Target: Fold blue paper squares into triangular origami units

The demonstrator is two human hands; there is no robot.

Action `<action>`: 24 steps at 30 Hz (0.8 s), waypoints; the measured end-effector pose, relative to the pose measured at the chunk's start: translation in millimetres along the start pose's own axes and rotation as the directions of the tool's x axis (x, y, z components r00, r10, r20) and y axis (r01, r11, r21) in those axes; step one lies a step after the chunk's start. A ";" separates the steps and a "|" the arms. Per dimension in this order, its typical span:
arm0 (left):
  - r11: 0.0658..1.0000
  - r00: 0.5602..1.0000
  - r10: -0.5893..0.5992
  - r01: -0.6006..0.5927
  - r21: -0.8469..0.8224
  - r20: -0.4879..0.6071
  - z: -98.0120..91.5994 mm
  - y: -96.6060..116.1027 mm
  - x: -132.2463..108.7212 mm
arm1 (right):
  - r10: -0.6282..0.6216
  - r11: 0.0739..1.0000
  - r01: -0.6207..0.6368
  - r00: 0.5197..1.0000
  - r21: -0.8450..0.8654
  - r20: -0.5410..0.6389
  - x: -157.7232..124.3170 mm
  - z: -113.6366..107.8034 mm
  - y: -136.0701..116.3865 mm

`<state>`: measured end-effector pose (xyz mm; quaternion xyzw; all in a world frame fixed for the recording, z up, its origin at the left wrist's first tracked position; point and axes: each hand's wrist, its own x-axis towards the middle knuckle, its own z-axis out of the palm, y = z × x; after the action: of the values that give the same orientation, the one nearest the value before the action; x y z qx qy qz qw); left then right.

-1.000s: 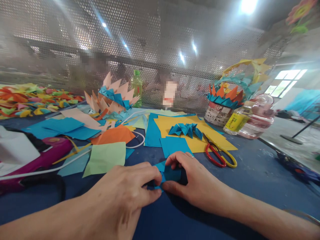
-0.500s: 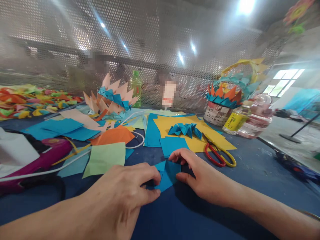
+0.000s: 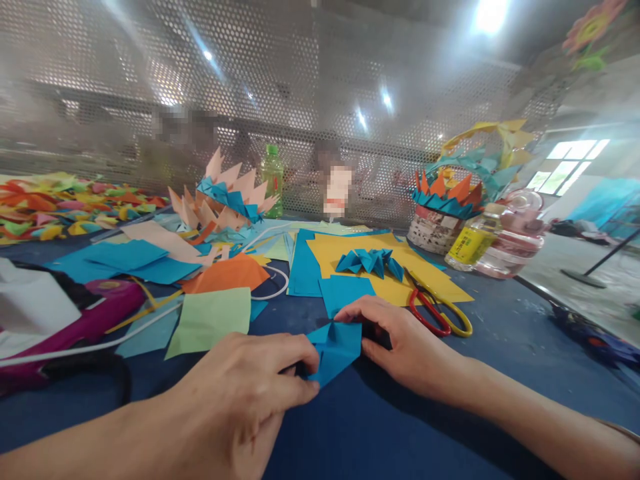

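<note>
Between my hands is a small blue sheet of paper (image 3: 336,353), partly folded, just above or on the dark blue table. My left hand (image 3: 265,380) pinches its left edge between thumb and fingers. On the other side my right hand (image 3: 395,333) holds the right and top edge, thumb below and fingers curled over. Just beyond lies a flat blue paper piece (image 3: 345,292). Behind that, a cluster of folded blue paper points (image 3: 370,261) rests on yellow sheets (image 3: 325,248). Scissors (image 3: 440,313) with red and yellow handles lie to the right.
To the left are a magenta glue gun (image 3: 100,313) with a white cable, a pale green sheet (image 3: 213,320) and orange paper (image 3: 225,272). A spiky folded-paper piece (image 3: 230,193) stands behind. At right are a paper basket (image 3: 435,223) and a yellow-labelled bottle (image 3: 473,243).
The blue paper's right side has lifted and bent, showing more of its surface. My right thumb and fingers have closed in on its edge; my left hand barely moved.
</note>
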<state>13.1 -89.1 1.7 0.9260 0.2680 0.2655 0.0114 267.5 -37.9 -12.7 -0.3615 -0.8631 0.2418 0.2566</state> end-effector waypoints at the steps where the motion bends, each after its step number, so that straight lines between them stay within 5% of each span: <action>1: 1.000 1.000 -0.007 0.007 -0.006 0.003 0.0 -0.4 0.0 | -0.016 1.000 0.016 1.000 0.008 -0.001 0.6 0.1 1.3; 8: 1.000 1.000 -0.008 0.009 0.011 -0.022 -0.1 2.1 1.4 | -0.227 0.973 0.221 0.970 -0.072 -0.086 2.1 -4.3 4.4; 15: 0.998 0.998 0.018 -0.015 0.055 -0.064 -3.0 4.6 3.0 | -0.464 0.875 0.467 0.884 -0.129 0.058 -6.1 -10.4 -16.0; 24: 0.997 0.995 0.022 -0.014 0.082 -0.095 0.8 10.7 1.2 | -0.537 0.824 0.540 0.841 -0.171 0.071 -8.6 -1.6 -12.0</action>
<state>19.6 -97.6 3.4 0.9144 0.2704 0.2986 -0.0416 267.7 -51.5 -6.6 -0.1232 -0.9511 0.0824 0.2711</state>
